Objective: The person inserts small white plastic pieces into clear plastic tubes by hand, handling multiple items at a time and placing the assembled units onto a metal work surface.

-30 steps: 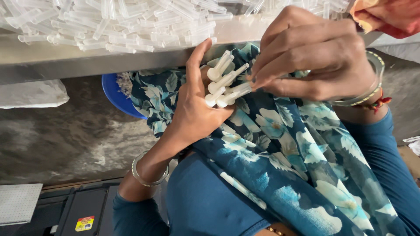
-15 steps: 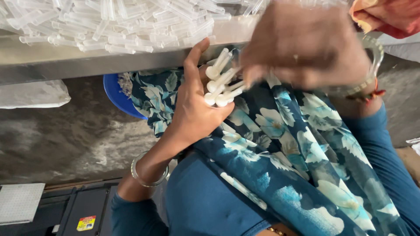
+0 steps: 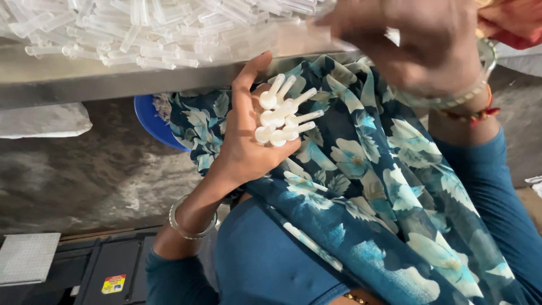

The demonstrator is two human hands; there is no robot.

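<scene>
The left hand (image 3: pixel 245 149) keeps its fingers (image 3: pixel 244 85) curled round a fan of small white plastic plungers (image 3: pixel 280 116), heads bunched in the palm, stems pointing up and right, held just below the edge of the metal surface (image 3: pixel 113 79). The right hand (image 3: pixel 418 42) — a second ago down at the bunch — has lifted to the heap of clear plastic tubes (image 3: pixel 141 28) on that surface; it is blurred, so whether its fingers grip anything I cannot tell — it looks like the reach for another piece
</scene>
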